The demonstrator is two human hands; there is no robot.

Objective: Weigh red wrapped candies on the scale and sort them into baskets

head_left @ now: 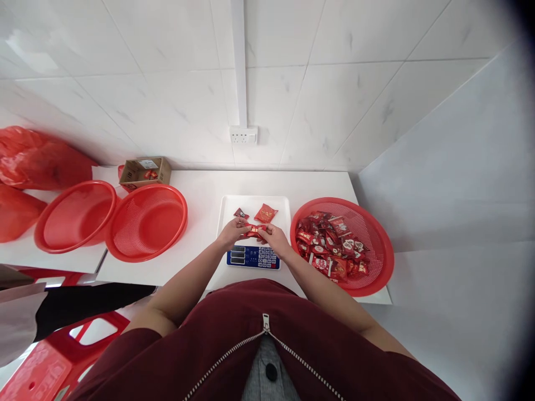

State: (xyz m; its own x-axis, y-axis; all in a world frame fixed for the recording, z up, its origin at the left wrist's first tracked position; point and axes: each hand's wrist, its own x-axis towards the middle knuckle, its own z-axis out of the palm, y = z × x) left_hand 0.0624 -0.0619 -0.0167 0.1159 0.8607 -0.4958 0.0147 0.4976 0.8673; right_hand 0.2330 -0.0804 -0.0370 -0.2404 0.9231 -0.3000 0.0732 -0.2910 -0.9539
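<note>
My left hand (pixel 233 231) and my right hand (pixel 272 238) meet over the white tray of a digital scale (pixel 253 257), fingers pinched on the two ends of one small red candy packet (pixel 253 229). A larger red packet (pixel 266 213) and a small dark red one (pixel 241 214) lie on the scale tray (pixel 280 204) just beyond my hands. To the right of my right hand stands a red mesh basket (pixel 378 266) filled with several red wrapped candies (pixel 332 246).
An empty red mesh basket (pixel 147 221) and a red basin (pixel 75 215) sit on the white table (pixel 200 189) at the left. Behind them are a small cardboard box (pixel 145 171) and red plastic bags (pixel 37 159). A wall socket (pixel 243 135) is above. A red stool (pixel 62 356) stands at lower left.
</note>
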